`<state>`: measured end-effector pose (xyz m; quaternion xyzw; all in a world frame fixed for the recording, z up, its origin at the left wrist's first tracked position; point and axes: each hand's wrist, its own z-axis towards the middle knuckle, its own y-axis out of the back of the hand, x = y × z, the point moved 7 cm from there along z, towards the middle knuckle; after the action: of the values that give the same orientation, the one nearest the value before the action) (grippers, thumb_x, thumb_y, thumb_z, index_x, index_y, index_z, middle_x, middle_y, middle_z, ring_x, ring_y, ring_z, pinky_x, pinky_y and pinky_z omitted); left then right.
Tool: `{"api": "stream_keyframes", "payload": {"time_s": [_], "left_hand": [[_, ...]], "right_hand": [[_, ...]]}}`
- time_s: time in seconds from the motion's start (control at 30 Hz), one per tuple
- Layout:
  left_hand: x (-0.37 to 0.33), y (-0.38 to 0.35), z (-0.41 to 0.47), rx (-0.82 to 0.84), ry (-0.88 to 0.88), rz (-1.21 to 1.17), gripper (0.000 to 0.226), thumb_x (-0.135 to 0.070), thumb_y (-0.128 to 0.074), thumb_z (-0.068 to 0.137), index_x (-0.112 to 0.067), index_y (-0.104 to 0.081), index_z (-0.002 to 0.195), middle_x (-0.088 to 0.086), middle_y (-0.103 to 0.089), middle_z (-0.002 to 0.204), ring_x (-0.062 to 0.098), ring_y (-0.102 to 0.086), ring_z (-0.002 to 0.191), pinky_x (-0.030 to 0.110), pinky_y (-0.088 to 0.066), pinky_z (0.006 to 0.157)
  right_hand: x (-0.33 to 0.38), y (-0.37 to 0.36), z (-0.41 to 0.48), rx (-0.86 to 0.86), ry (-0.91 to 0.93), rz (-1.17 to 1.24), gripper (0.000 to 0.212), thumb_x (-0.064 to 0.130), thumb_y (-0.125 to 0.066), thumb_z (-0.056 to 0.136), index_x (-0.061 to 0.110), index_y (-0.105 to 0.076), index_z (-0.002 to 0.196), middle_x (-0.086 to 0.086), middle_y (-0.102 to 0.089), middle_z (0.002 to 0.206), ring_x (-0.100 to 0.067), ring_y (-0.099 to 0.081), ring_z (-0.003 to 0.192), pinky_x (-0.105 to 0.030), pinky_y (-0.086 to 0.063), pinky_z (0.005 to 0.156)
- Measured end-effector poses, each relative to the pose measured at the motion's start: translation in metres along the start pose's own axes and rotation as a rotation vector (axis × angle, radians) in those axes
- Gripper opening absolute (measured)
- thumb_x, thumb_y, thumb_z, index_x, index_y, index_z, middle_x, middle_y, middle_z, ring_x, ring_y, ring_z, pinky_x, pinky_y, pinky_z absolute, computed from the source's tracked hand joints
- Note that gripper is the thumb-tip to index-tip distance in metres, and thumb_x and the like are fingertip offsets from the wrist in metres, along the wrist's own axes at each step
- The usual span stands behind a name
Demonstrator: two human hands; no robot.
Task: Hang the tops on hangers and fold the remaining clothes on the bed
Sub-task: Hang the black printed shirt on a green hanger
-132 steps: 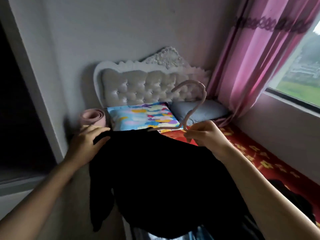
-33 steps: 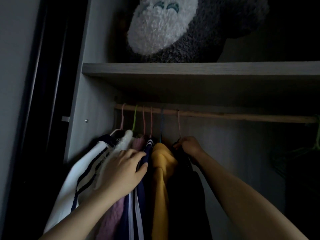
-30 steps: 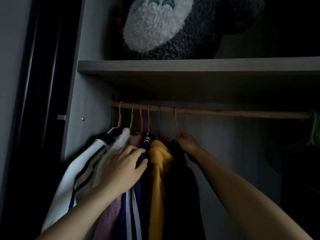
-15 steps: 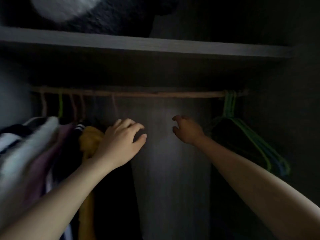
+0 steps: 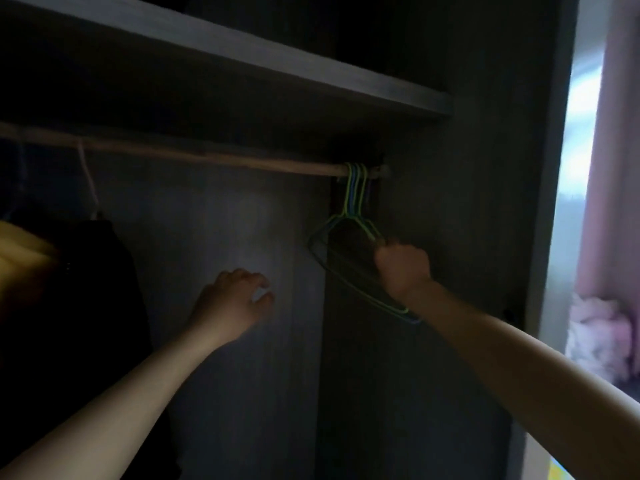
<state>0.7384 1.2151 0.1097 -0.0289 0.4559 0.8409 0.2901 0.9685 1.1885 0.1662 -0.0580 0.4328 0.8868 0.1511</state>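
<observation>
Black top hung, released. Right hand now grips spare hangers at right end of rail; left hand loose, empty. Next top due.

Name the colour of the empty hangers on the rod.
The hangers are green and blue; head view shows it.

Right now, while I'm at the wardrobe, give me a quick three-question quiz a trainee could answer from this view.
1. Fill in: the empty hangers hang at the rail's ____ end.
2. True or false: the right hand grips the empty hangers.
3. The left hand is: A gripping the rail; B open, holding nothing; C holding a shirt.
Key: 1 right; 2 true; 3 B.
</observation>
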Motion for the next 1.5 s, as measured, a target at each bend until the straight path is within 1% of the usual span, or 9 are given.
{"api": "stream_keyframes", "payload": {"time_s": [0.23,0.5,0.7,0.87,0.97,1.1,1.27,1.43,1.5], "left_hand": [[0.015,-0.034,-0.012,0.046,0.070,-0.026,0.042,-0.047,-0.045,0.088,-0.020,-0.062,0.116,0.005,-0.057,0.123,0.022,-0.050,0.114,0.037,-0.041,0.097],[0.015,-0.045,-0.034,0.035,0.121,-0.091,0.054,-0.054,-0.035,0.080,-0.020,-0.064,0.110,0.003,-0.057,0.118,0.021,-0.050,0.110,0.033,-0.040,0.094],[0.012,-0.049,-0.044,-0.063,0.172,-0.188,0.033,-0.027,-0.051,0.094,-0.013,-0.057,0.122,0.013,-0.050,0.128,0.029,-0.043,0.118,0.032,-0.034,0.095],[0.021,-0.043,-0.051,-0.325,0.167,-0.286,0.056,-0.024,-0.058,0.087,-0.009,-0.042,0.138,0.021,-0.041,0.137,0.038,-0.036,0.125,0.044,-0.032,0.101],[0.033,-0.037,-0.061,-0.479,0.195,-0.242,0.072,-0.025,-0.062,0.076,-0.005,-0.037,0.140,0.027,-0.034,0.141,0.047,-0.032,0.125,0.056,-0.032,0.097],[0.050,-0.057,-0.076,-0.376,0.185,-0.208,0.068,-0.017,-0.068,0.078,-0.004,-0.040,0.139,0.027,-0.039,0.139,0.047,-0.035,0.124,0.055,-0.031,0.096],[0.040,-0.113,-0.110,-0.056,0.076,-0.512,0.024,-0.022,-0.049,0.086,-0.005,-0.055,0.071,0.020,-0.059,0.069,0.041,-0.058,0.071,0.037,-0.037,0.062],[-0.010,-0.149,-0.165,0.176,-0.005,-0.723,0.009,-0.004,-0.058,0.089,-0.008,-0.066,0.086,-0.001,-0.057,0.060,0.023,-0.056,0.061,0.034,-0.040,0.057],[-0.038,-0.161,-0.189,0.276,-0.037,-0.793,0.011,-0.004,-0.056,0.090,-0.006,-0.066,0.094,0.001,-0.063,0.072,0.022,-0.061,0.072,0.037,-0.049,0.067]], "right_hand": [[-0.011,0.001,0.002,-0.026,-0.013,0.112,0.033,0.012,-0.047,0.092,0.005,-0.048,0.124,-0.015,-0.050,0.126,-0.035,-0.057,0.111,-0.039,-0.047,0.084],[-0.009,0.013,0.007,-0.199,-0.003,0.022,0.046,0.024,-0.059,0.086,0.006,-0.046,0.127,-0.015,-0.050,0.127,-0.031,-0.045,0.118,-0.041,-0.032,0.095],[-0.007,0.020,-0.020,-0.398,0.113,0.013,0.051,0.002,-0.078,0.044,-0.005,-0.064,0.092,-0.022,-0.063,0.074,-0.035,-0.062,0.065,-0.038,-0.047,0.064],[-0.005,0.027,-0.072,-0.492,0.273,0.170,0.044,0.007,-0.062,0.063,0.002,-0.059,0.107,-0.015,-0.063,0.055,-0.034,-0.052,0.032,-0.027,-0.038,0.029],[0.006,0.020,-0.103,-0.406,0.401,0.159,0.044,0.018,-0.043,0.073,0.002,-0.065,0.108,-0.010,-0.064,0.052,-0.031,-0.052,0.031,-0.024,-0.037,0.029],[0.014,0.008,-0.155,-0.308,0.474,0.114,0.044,0.022,-0.039,0.072,0.010,-0.058,0.110,-0.003,-0.066,0.055,-0.026,-0.054,0.033,-0.020,-0.036,0.032],[0.012,-0.011,-0.222,-0.191,0.399,0.105,0.044,0.014,-0.060,0.068,0.016,-0.047,0.111,0.000,-0.069,0.063,-0.027,-0.056,0.036,-0.021,-0.034,0.032],[-0.027,-0.010,-0.300,-0.094,0.287,0.043,0.018,0.022,-0.035,0.092,0.015,-0.048,0.103,-0.003,-0.056,0.047,-0.024,-0.049,0.031,-0.019,-0.028,0.030],[-0.051,-0.005,-0.339,-0.063,0.222,0.067,0.030,0.029,-0.021,0.100,0.016,-0.048,0.101,-0.002,-0.058,0.048,-0.025,-0.049,0.031,-0.020,-0.031,0.030]]}}
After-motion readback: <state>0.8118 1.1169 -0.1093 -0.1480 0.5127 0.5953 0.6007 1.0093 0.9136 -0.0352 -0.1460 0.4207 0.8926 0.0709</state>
